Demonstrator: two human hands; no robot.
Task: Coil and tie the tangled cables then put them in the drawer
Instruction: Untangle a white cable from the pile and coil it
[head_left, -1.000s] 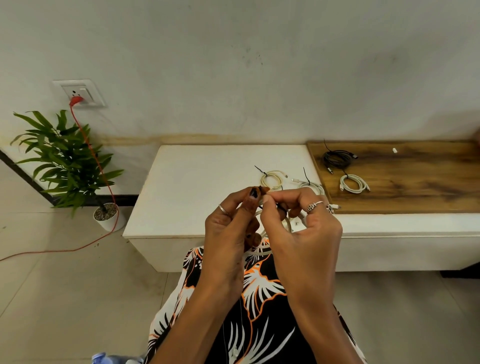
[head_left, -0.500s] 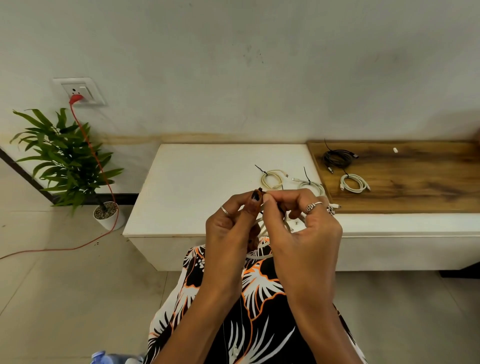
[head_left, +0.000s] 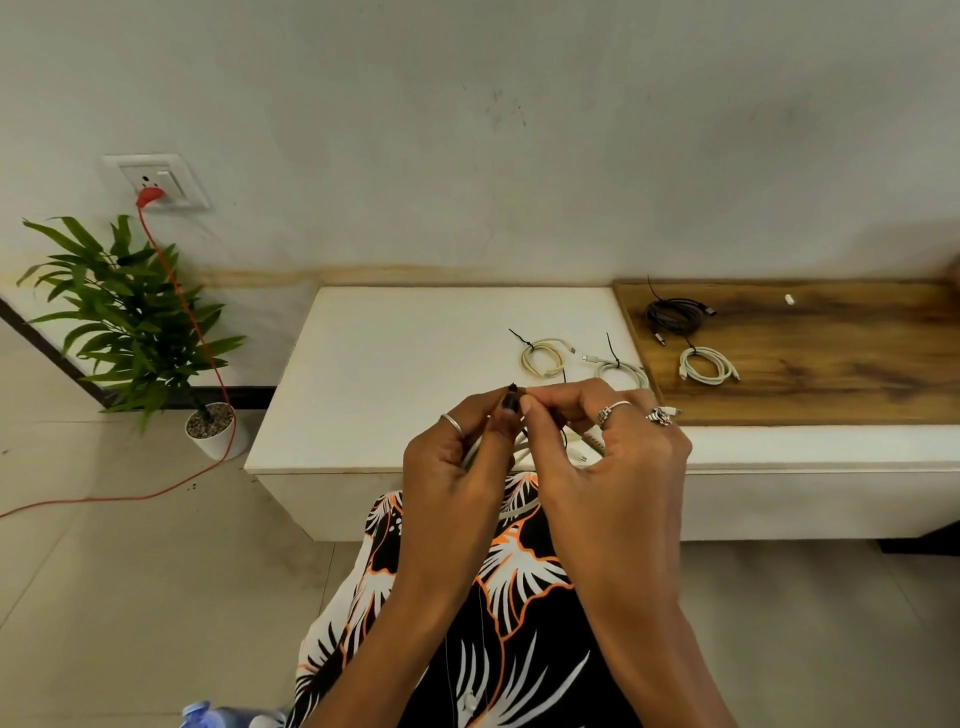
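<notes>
Four coils already lie tied on the counter (head_left: 395, 374): a cream coil (head_left: 542, 358) and a white coil (head_left: 621, 370) on the pale section, each with a thin black tie sticking up from it, and on the wooden section to the right a black coil (head_left: 674, 315) with another white coil (head_left: 705, 365) just in front of it. A fifth cable (head_left: 524, 449), whitish, is in hand above the person's lap at the near edge of the counter, its loops hanging down between the two palms and partly hidden by them. The left hand (head_left: 457, 467) and the right hand (head_left: 613, 457) meet fingertip to fingertip over the bundle; the thumb and forefinger of each are pressed together on something small and dark at the top, most likely the ends of a black tie (head_left: 513, 388), while the remaining fingers curl loosely round the loops. Whether the tie is already twisted shut or only being threaded cannot be told, since the fingers cover it. By this reading the coiling is nearly done: four cables finished, the fifth being fastened. What is left is to close this tie, gather all five bundles, and stow them in the drawer, which is not visible here; the front of the counter shows no clear handle or opening. A small white piece (head_left: 790, 299) lies alone far back on the wood, and what it is cannot be made out
</notes>
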